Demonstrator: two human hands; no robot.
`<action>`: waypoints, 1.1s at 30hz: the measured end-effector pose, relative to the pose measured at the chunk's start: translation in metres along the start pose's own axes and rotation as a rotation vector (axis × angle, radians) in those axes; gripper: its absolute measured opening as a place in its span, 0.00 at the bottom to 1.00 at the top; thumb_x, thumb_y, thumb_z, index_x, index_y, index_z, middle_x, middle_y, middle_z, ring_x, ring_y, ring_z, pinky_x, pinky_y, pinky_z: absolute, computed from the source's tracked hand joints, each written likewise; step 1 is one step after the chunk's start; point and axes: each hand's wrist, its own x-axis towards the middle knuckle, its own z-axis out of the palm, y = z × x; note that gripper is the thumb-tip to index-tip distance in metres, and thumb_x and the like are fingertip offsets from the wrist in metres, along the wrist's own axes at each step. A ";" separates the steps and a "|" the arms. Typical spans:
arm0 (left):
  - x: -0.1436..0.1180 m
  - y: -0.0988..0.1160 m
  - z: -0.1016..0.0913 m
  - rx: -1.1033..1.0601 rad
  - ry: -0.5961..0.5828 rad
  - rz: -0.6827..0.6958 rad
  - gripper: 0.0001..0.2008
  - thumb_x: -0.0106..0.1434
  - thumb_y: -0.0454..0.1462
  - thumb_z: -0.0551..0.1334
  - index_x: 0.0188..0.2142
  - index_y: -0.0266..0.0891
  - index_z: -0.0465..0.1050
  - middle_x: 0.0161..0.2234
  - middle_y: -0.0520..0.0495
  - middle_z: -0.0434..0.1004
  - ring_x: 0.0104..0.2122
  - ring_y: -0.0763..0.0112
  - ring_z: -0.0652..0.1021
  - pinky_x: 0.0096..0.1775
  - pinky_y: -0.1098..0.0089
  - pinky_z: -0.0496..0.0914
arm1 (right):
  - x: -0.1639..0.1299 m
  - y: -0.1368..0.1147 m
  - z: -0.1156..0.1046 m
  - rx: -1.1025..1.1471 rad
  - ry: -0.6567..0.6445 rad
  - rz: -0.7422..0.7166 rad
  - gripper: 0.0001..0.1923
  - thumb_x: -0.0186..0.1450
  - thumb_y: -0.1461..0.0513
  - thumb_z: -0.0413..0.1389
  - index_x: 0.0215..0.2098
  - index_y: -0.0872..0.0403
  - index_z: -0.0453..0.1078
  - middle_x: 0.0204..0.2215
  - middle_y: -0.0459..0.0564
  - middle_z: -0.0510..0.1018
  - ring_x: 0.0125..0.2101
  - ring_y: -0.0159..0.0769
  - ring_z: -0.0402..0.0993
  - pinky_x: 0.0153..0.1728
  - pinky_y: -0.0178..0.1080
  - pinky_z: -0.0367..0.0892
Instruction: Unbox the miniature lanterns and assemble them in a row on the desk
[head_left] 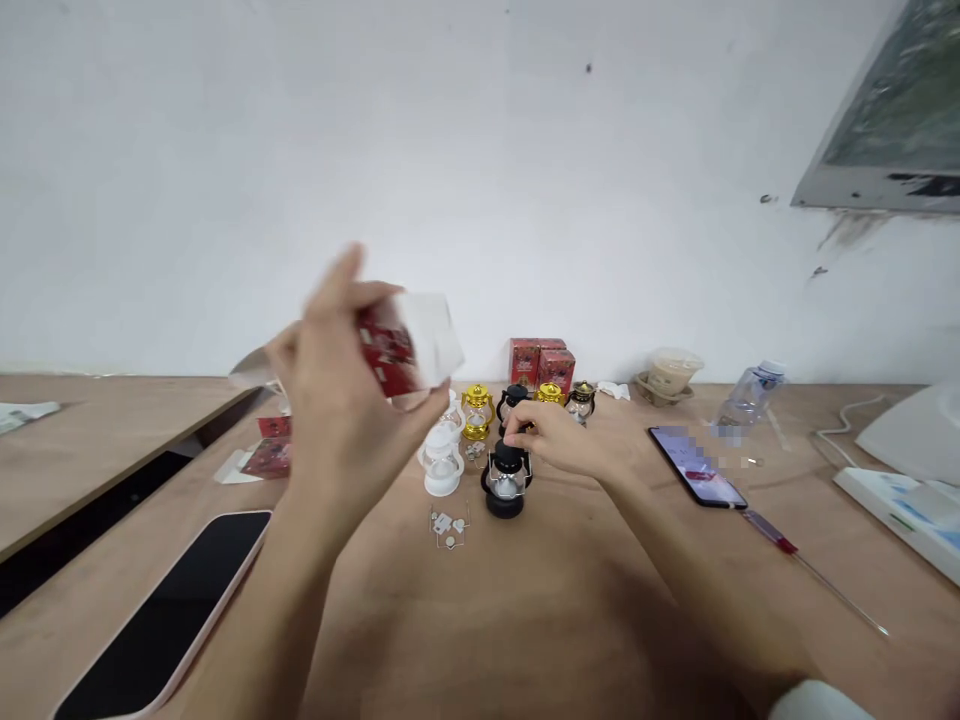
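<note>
Aloft, left hand (337, 385) around a blurred, seemingly red-and-white box (409, 345).

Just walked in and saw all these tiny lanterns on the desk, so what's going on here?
A person sits at a wooden table. Their left hand holds a small red and white box up in the air, blurred. Their right hand rests its fingers on the top of a black mini lantern. Beside it stands a white lantern, with gold lanterns and red boxes behind. A phone and a screwdriver lie to the right.
</note>
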 end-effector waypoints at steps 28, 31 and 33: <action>-0.028 -0.018 0.050 -0.005 -0.202 0.348 0.25 0.58 0.37 0.61 0.54 0.38 0.56 0.45 0.39 0.68 0.44 0.60 0.71 0.40 0.62 0.70 | -0.014 -0.070 -0.029 0.055 0.321 0.076 0.19 0.57 0.48 0.57 0.27 0.51 0.56 0.26 0.43 0.68 0.25 0.30 0.64 0.25 0.34 0.58; -0.028 -0.021 0.048 -0.019 -0.219 0.287 0.24 0.57 0.36 0.62 0.52 0.38 0.57 0.45 0.39 0.69 0.46 0.60 0.72 0.43 0.61 0.70 | -0.015 -0.073 -0.032 0.012 0.345 0.065 0.17 0.56 0.53 0.58 0.26 0.51 0.54 0.26 0.42 0.67 0.26 0.30 0.63 0.25 0.34 0.58; -0.027 -0.023 0.047 0.001 -0.236 0.258 0.26 0.56 0.35 0.63 0.52 0.38 0.58 0.46 0.40 0.70 0.47 0.59 0.72 0.45 0.61 0.70 | -0.015 -0.073 -0.032 0.031 0.335 0.026 0.13 0.57 0.57 0.56 0.27 0.51 0.55 0.27 0.43 0.68 0.27 0.30 0.64 0.27 0.34 0.59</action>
